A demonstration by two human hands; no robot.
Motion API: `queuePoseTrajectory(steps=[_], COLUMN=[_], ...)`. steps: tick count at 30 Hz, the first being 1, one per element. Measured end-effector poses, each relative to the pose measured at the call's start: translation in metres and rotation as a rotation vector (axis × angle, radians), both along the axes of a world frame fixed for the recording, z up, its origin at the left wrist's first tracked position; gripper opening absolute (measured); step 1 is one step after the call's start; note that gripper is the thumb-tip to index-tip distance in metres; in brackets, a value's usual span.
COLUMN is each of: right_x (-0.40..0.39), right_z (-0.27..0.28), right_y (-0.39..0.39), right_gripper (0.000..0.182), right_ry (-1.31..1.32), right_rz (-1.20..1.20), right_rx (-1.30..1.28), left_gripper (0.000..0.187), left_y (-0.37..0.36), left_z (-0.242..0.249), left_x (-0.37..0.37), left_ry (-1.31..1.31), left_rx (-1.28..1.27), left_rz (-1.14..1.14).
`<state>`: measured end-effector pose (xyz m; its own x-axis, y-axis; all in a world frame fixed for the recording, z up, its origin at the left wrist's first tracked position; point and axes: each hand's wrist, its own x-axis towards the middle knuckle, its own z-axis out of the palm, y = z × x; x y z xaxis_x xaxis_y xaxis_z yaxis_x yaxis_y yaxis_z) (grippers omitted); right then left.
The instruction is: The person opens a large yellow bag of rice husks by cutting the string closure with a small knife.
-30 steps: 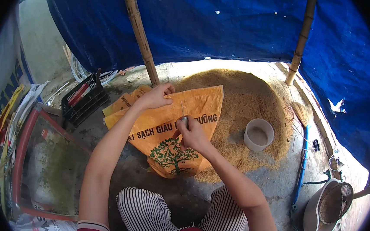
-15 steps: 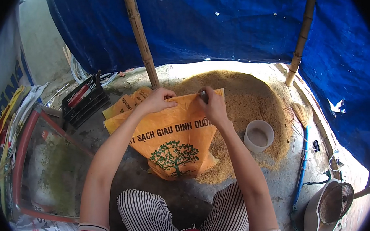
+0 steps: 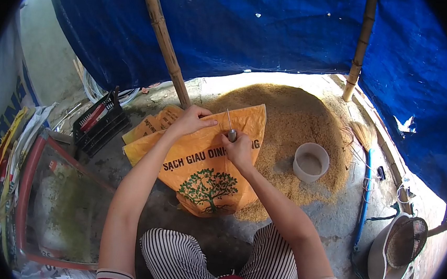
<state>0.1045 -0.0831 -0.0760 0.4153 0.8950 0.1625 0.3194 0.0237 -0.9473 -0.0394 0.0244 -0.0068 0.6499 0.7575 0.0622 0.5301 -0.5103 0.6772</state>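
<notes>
I'm seeing the orange sack (image 3: 199,175) as creased plastic, giving off a faint sheen. The slim tool (image 3: 232,135) is showing smooth metal. Through my feed, the blue tarpaulin (image 3: 274,33) is looking like wrinkled plastic, the pole (image 3: 161,31) like bamboo, the tub (image 3: 310,172) like smooth, cloudy plastic; the grainy heap (image 3: 288,118) is appearing rough and matt.
</notes>
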Motion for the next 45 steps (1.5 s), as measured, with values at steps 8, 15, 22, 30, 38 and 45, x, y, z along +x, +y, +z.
queuePoseTrajectory(steps=[8,15,22,30,38,45], right_x=[0.02,0.052,0.062,0.066,0.083,0.093], right_z=[0.026,0.041,0.053,0.06,0.083,0.076], right_y=[-0.006,0.017,0.03,0.033,0.018,0.018], right_gripper=[0.033,0.033,0.018,0.02,0.017,0.017], right_ry=[-0.291,-0.674,-0.61,-0.541,-0.47,-0.428], right_rz=[-0.099,0.203,0.236,0.335,0.431,0.424], right_rx=[0.266,0.377,0.128,0.065,-0.088,-0.161], left_gripper=[0.034,0.035,0.03,0.028,0.041,0.039], left_y=[-0.002,0.001,0.004,0.021,-0.007,-0.018], left_z=[-0.003,-0.007,0.001,-0.011,0.011,0.008], left_x=[-0.002,-0.003,-0.008,-0.02,-0.008,0.02], left_ry=[-0.042,-0.15,-0.135,-0.079,-0.019,0.031], left_rx=[0.019,-0.062,-0.096,-0.096,0.035,0.251], left_rz=[0.01,-0.073,0.084,0.062,-0.036,-0.094])
